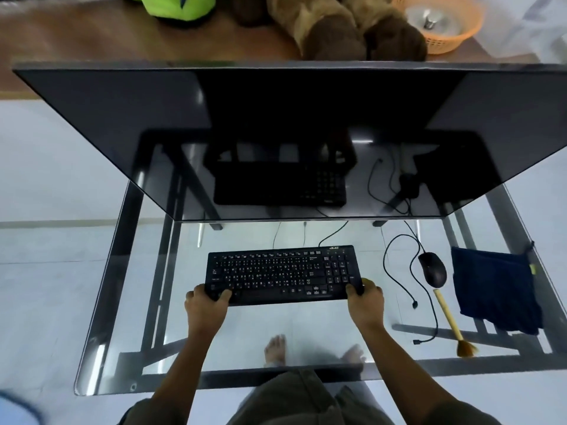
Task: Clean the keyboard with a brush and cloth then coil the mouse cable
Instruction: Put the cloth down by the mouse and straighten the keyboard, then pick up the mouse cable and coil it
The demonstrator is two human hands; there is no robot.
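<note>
A black keyboard (282, 274) lies on the glass desk (129, 317) in front of the monitor. My left hand (206, 302) grips its near left corner and my right hand (365, 297) grips its near right corner. To the right rests a black mouse (432, 269), its cable (395, 271) trailing in loose loops across the glass. A brush (451, 323) with a pale wooden handle lies beside the mouse, bristles toward me. A dark blue cloth (494, 289) is spread at the desk's right edge.
A large dark monitor (276, 133) fills the back of the desk. Behind it sit a brown plush toy (331, 29), a green toy (178, 7) and an orange basket (441, 23). My feet show through the glass.
</note>
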